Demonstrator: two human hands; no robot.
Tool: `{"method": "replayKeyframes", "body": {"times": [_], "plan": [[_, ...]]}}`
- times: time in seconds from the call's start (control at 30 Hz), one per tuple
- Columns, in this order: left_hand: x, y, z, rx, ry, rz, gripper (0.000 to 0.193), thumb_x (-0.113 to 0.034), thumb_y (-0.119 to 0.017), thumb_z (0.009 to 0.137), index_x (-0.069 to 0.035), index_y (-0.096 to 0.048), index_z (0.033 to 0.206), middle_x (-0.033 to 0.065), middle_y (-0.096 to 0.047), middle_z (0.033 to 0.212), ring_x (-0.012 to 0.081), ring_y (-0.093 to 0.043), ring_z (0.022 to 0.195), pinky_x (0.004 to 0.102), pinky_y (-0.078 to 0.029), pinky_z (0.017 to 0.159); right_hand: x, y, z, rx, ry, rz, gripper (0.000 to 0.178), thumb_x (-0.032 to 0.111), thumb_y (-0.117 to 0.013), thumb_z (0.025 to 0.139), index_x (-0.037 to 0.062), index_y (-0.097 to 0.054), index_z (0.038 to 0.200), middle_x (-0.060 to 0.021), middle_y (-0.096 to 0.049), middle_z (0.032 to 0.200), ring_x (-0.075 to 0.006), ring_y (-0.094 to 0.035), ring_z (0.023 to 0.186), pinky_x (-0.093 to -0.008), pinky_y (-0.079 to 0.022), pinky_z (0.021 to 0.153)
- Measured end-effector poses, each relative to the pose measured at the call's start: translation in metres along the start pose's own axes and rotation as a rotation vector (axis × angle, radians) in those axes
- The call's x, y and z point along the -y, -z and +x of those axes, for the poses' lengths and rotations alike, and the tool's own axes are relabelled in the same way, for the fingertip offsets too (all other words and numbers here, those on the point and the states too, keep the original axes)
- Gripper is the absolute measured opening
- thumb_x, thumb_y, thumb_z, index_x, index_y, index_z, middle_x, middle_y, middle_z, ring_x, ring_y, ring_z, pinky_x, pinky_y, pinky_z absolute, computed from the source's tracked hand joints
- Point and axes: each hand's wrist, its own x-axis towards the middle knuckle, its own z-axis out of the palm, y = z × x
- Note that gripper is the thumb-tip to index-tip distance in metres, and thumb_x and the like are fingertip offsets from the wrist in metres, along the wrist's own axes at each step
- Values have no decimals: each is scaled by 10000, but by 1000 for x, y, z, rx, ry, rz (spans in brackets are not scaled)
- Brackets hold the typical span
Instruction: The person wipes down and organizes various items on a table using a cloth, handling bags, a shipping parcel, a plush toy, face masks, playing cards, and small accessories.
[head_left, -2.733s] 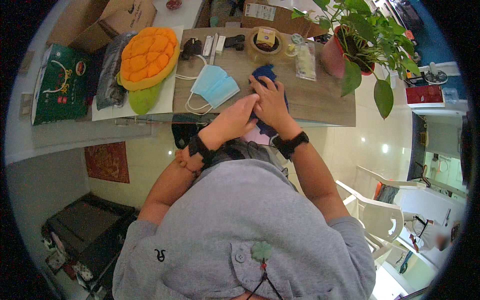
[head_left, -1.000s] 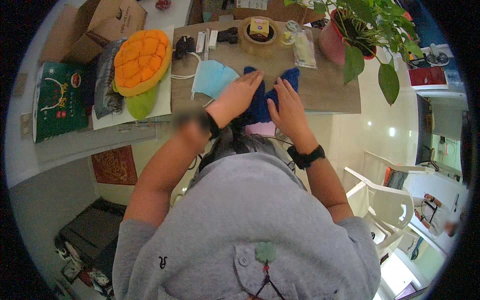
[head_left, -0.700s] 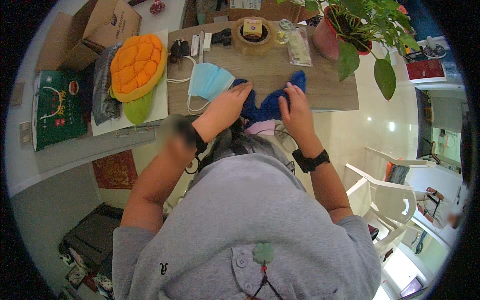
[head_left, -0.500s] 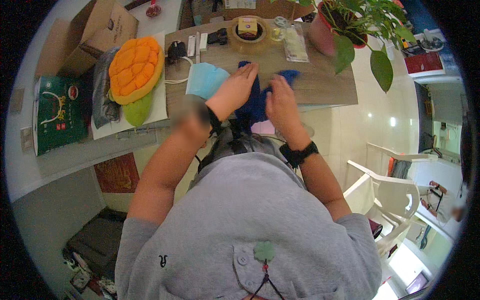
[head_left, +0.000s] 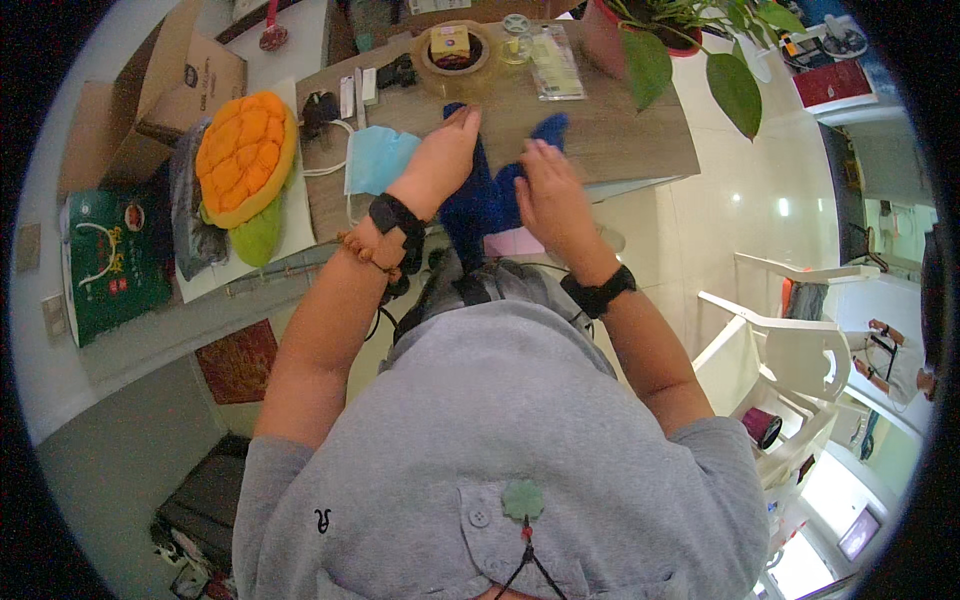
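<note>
A dark blue cloth (head_left: 465, 215) hangs over the near edge of the table, between my two hands, and its lower end reaches down toward my lap. My left hand (head_left: 445, 155) is closed at the cloth's upper left part, with a blue tip showing past the fingers. On the other side, my right hand (head_left: 555, 195) has its fingers bent against the cloth's right part, and a blue corner sticks up beyond them. The palm sides of both hands are hidden. A light blue face mask (head_left: 380, 160) with white loops lies just left of my left hand.
Farther back on the table (head_left: 625, 130) stand a round amber bowl (head_left: 480, 75) with a yellow box and a flat clear packet (head_left: 556, 65). A potted plant (head_left: 650, 65) overhangs the back right. An orange and green cushion (head_left: 245, 165) and a cardboard box (head_left: 190, 85) are at left.
The view has shifted, so the table's things sit farther left and higher. Both hands stay at the cloth, and more of it shows spread between them.
</note>
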Motion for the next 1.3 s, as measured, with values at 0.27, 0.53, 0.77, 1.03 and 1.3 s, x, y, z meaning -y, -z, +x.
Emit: {"method": "replayKeyframes", "body": {"times": [0.27, 0.53, 0.77, 1.03, 1.3], "plan": [[-27, 6, -33, 61, -171, -43, 553, 53, -470, 825, 29, -384, 1372, 266, -460, 1360, 388, -486, 1231, 401, -442, 1004, -65, 22, -40, -64, -56, -85, 360, 88, -615, 814, 7, -548, 1159, -173, -598, 1204, -352, -535, 1166, -453, -425, 988], [-54, -20, -18, -12, -179, 53, 587, 70, -453, 812, 39, -358, 1391, 268, -386, 1417, 387, -388, 1324, 388, -358, 1096, -100, 1, -40, -229, -177, -176, 362, 34, -515, 860, -28, -493, 1216, -219, -558, 1227, -410, -481, 1187, -476, -365, 1041], [-60, -16, -3, 3, -120, -165, 545, 45, -489, 826, 8, -396, 1362, 212, -412, 1403, 360, -465, 1253, 396, -420, 1032, -80, 14, -15, -104, 5, -29, 380, 72, -565, 834, -19, -504, 1198, -202, -569, 1230, -377, -522, 1163, -477, -379, 1044], [-91, -48, 19, -141, -183, -151, 455, -28, -569, 824, 39, -487, 1267, 241, -455, 1350, 390, -479, 1225, 413, -429, 1018, -237, 44, 44, -80, -327, -519, 478, 255, -499, 924, -101, -476, 1242, -309, -507, 1285, -439, -484, 1200, -520, -360, 1037], [-81, -61, 22, -148, -163, -177, 475, -68, -556, 874, 52, -453, 1323, 234, -417, 1416, 380, -406, 1310, 408, -346, 1101, -147, 7, 13, 2, 49, -359, 584, 294, -503, 922, -154, -426, 1289, -365, -401, 1372, -478, -397, 1284, -502, -310, 1093]]}}
